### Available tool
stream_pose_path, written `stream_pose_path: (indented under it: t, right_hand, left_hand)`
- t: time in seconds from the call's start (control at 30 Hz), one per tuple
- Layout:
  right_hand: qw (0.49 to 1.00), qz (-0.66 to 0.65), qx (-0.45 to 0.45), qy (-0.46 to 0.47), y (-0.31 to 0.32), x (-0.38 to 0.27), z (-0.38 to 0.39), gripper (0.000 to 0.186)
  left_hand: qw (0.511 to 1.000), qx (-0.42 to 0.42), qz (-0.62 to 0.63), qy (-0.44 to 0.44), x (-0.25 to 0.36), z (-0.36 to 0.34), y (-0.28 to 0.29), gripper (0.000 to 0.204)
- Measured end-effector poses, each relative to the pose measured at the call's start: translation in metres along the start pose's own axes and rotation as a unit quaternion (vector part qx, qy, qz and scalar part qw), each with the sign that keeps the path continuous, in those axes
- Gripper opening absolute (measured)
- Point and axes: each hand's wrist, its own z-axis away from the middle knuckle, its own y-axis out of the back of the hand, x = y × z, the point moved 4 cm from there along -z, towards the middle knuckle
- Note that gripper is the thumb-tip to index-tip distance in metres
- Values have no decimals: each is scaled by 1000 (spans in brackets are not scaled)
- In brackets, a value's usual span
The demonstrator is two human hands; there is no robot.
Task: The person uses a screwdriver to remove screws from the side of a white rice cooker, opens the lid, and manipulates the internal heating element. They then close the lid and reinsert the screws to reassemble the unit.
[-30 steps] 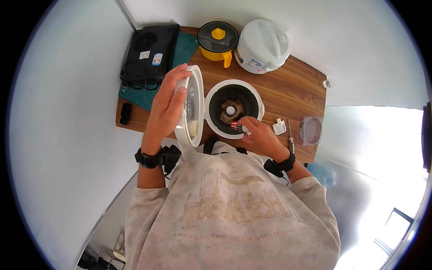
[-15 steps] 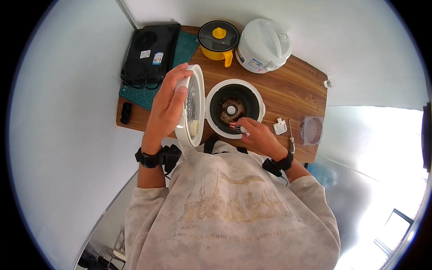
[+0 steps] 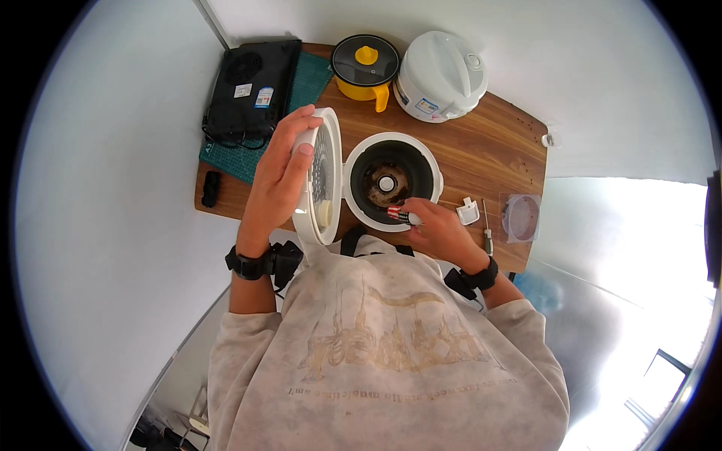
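A white rice cooker (image 3: pixel 438 159) stands before me with its lid swung up on the left side. Its dark inside shows brown stains around a small round white-topped piece in the middle. My left hand (image 3: pixel 280 169) grips the raised lid (image 3: pixel 326 177) from its outer side, thumb along the edge. In my right hand (image 3: pixel 445 234) is a small tube-like thing (image 3: pixel 397 214) with red, white and black bands and a whitish part, pinched over the cooker's near right rim. Its exact kind I cannot make out.
A closed white rice cooker (image 3: pixel 440 75) and a yellow pot (image 3: pixel 365 68) stand at the back. A black appliance (image 3: pixel 252 90) lies on a green mat (image 3: pixel 229 161). To the right are a white plastic piece (image 3: pixel 468 212), a screwdriver (image 3: pixel 487 237) and a clear box (image 3: pixel 520 218).
My right hand has shifted slightly to the right, carrying the banded tube-like thing a little toward the cooker's rim. My left hand and the lid have stayed put.
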Motion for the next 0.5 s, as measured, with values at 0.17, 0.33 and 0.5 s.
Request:
stream_pose_path:
  t: [0.17, 0.33, 0.5]
  right_hand:
    - [996, -23, 49, -65, 33, -10, 0, 35]
    - [966, -109, 173, -155, 87, 17, 22, 30]
    - [877, -241, 342, -236, 130, 88, 71, 27]
  left_hand:
    - [1000, -1, 2, 4, -2, -1, 0, 34]
    - [1000, -2, 10, 10, -3, 0, -1, 35]
    - [999, -1, 23, 24, 0, 0, -2, 35]
